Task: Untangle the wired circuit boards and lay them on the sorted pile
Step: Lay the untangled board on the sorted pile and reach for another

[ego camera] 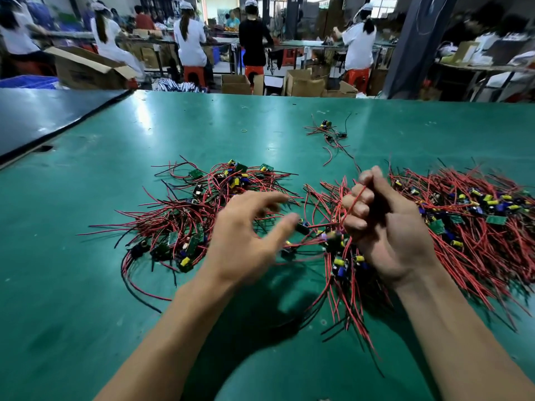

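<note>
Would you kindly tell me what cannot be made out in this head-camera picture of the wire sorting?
Head view:
- left hand: fingers motion-blurred; contact with any wire unclear.
- right hand: its curled fingers hide how many wires of the held bundle it grips.
- aligned pile: cut off by the right edge.
- far cluster: too small to count boards.

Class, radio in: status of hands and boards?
Right hand grips bunch of red-wired green circuit boards. Left hand open above tangled pile. Rightward, sorted pile unobstructed.
</note>
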A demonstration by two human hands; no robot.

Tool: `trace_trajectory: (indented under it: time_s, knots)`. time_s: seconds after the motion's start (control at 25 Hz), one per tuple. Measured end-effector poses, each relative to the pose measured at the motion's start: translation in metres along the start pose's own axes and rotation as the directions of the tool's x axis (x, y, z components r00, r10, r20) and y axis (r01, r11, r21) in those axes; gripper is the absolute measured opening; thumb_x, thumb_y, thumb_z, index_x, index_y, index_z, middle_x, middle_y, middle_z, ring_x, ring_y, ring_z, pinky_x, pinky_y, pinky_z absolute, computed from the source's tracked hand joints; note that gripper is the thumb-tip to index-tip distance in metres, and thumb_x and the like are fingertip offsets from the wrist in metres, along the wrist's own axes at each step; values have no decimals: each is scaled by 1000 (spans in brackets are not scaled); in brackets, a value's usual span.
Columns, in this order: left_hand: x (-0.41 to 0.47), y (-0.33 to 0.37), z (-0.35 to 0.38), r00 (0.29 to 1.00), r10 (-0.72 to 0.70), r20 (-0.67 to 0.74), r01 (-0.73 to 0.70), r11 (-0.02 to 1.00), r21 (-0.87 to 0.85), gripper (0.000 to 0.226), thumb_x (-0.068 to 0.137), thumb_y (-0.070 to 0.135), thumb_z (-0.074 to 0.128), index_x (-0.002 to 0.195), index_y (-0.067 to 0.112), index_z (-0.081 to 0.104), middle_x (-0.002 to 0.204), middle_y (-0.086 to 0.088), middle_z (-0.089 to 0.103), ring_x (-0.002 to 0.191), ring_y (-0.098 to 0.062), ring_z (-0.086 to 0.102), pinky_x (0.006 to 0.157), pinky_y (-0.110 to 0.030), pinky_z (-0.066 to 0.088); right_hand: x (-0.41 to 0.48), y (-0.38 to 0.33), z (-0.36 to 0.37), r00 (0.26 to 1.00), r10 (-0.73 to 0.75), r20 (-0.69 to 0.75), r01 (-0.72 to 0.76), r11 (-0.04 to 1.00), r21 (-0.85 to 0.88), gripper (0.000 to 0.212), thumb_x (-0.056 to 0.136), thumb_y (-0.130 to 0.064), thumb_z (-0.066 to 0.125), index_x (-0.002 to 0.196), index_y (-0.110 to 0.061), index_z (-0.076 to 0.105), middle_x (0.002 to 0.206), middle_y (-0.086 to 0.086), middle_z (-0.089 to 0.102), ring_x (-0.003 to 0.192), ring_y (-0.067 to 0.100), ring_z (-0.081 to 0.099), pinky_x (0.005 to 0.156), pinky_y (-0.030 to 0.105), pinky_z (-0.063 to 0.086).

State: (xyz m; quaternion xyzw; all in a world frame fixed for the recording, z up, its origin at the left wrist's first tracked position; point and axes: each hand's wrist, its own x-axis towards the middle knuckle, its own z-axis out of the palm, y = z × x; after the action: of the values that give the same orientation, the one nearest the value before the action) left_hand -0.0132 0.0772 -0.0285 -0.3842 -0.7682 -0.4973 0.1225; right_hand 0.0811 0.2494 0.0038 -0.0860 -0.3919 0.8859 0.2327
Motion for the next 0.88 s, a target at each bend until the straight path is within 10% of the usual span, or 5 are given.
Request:
trace_trajectory:
  time_s: [0.2,0.4,0.6,0.88]
  knots:
    - [-10,29,12,873,13,488,141,950,-277,29,86,27,74,115,21,72,103,12,75,95,8,64,86,-15,49,-2,4,8,987,120,106,-115,992,-45,15,88,-31,55,85,-17,58,64,-8,51,52,2,50,37,11,36]
    - [-3,27,0,857,-125,499,400,772,-494,24,98,4,49,106,9,71,94,-4,77,88,-10,70,83,-18,50,3,15,5,1000,3,-10,-4,994,-109,18,89,-28,57,85,-12,64,67,0,66,59,11,65,55,20,54]
    - [-4,28,-8,673,-66,737,613,608,-505,31,89,22,65,115,6,60,88,-14,74,66,-22,64,63,-27,49,8,23,-2,990,-99,-97,51,912,-407,26,100,-24,54,81,-9,64,60,2,64,50,14,63,45,23,51]
    - [1,20,-7,700,-289,653,669,587,-456,12,66,19,80,72,12,72,61,-3,64,42,-7,34,39,-14,24,-1,29,-12,954,299,21,-198,680,-706,46,98,-48,52,103,-4,67,73,6,65,50,15,59,41,22,47]
